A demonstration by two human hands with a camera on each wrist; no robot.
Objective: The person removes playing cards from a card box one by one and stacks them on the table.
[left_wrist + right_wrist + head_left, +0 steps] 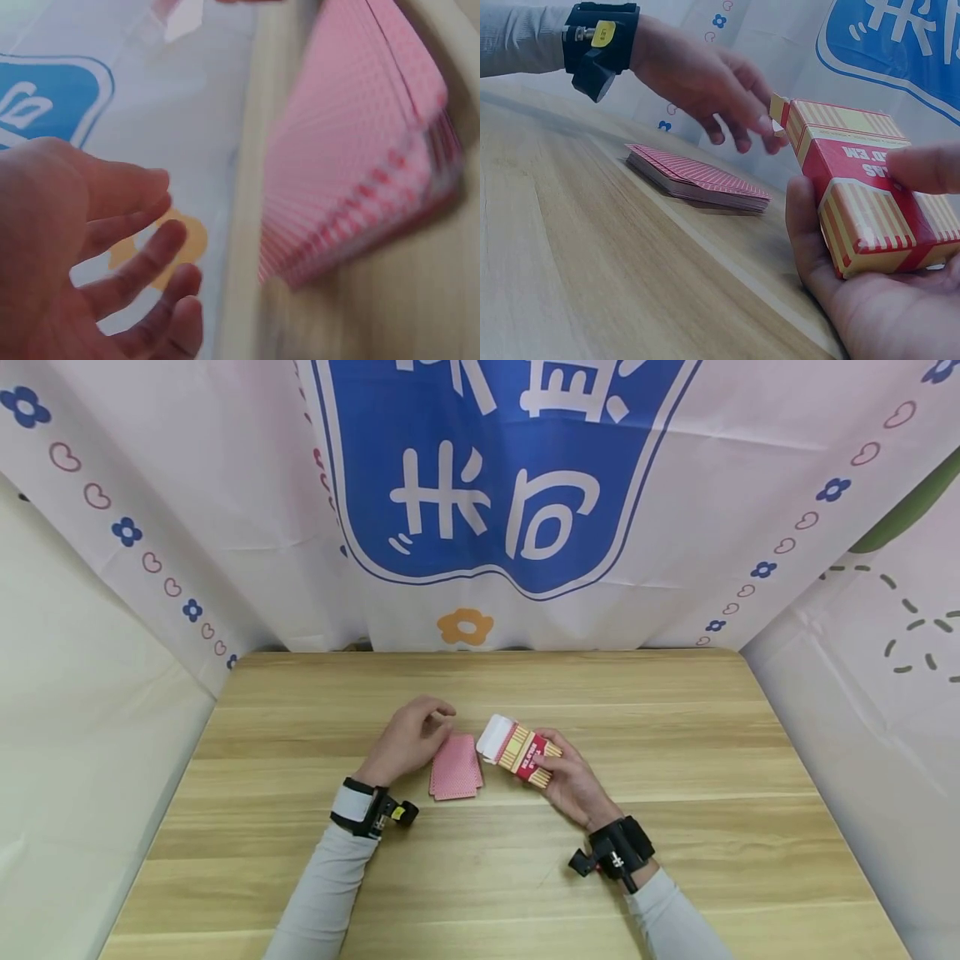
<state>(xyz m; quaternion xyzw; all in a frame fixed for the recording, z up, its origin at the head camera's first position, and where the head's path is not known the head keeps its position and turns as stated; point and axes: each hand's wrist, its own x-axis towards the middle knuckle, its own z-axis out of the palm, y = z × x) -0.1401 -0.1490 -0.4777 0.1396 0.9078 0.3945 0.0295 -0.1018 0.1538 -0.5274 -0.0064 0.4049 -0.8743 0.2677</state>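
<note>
A stack of playing cards [456, 767] with red-patterned backs lies face down on the table, its cards slightly out of line. My left hand [411, 739] hovers at the stack's upper left, fingers loosely bent with nothing between them; the left wrist view shows the hand [112, 255] apart from the cards [360, 142]. In my right hand [573, 781] is a red and yellow striped card box [525, 753], its white flap open toward the stack. The right wrist view shows the thumb [926, 169] on the box's printed face and fingers beneath it. The box's inside is hidden.
The wooden table [300, 693] ends at a white curtain [285, 593] with a blue printed sign at the back. Pale cloth walls [75, 735] stand at both sides. Each wrist wears a black strap with a small camera [405, 813].
</note>
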